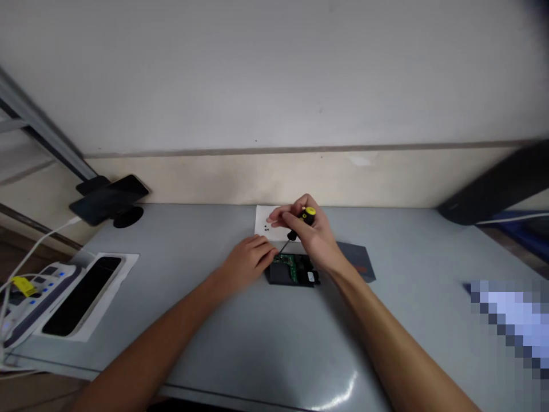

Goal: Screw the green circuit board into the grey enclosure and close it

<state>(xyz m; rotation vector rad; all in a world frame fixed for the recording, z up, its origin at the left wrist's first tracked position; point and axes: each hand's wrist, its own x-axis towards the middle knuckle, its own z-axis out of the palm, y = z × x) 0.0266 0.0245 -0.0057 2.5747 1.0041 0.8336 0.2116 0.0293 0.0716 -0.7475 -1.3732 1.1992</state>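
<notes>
A small black device with a green circuit board (pixel 293 270) lies on the grey table (pixel 266 343). My left hand (pixel 249 258) rests on its left edge, fingers curled against it, holding it still. My right hand (pixel 311 233) grips a screwdriver with a black and yellow handle (pixel 304 217), its thin shaft slanting down-left toward the board. Behind the hands lies a white sheet of paper (pixel 263 220) with a few tiny dark screws (pixel 266 228) on it.
A dark grey flat cover (pixel 358 260) lies right of the device. At the left stand a phone on a stand (pixel 109 199), a black phone on white paper (pixel 79 294) and a power strip (pixel 30 292). A dark object (pixel 493 189) leans at the far right.
</notes>
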